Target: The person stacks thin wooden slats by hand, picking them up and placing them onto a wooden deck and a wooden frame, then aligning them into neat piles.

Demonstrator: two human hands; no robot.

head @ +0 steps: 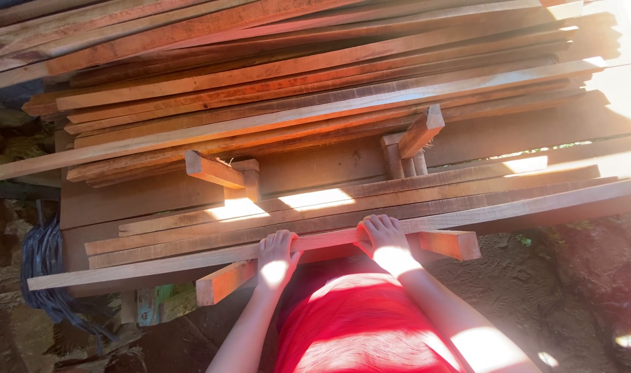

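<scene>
Under both my hands lies a short reddish-brown wooden plank (336, 259), crossways below the stack of long rough boards (315, 110). My left hand (276, 257) and right hand (386, 242) each have the grip closed over its upper edge, fingers curled.

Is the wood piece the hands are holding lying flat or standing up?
Flat: the short plank lies across the stack's edge, left hand and right hand gripping it.

Reddish-brown planks (315, 103) with pale sunlit patches, bright red shirt (357, 324), black plastic bundle (42, 269), dark brown soil (529, 283)
</scene>
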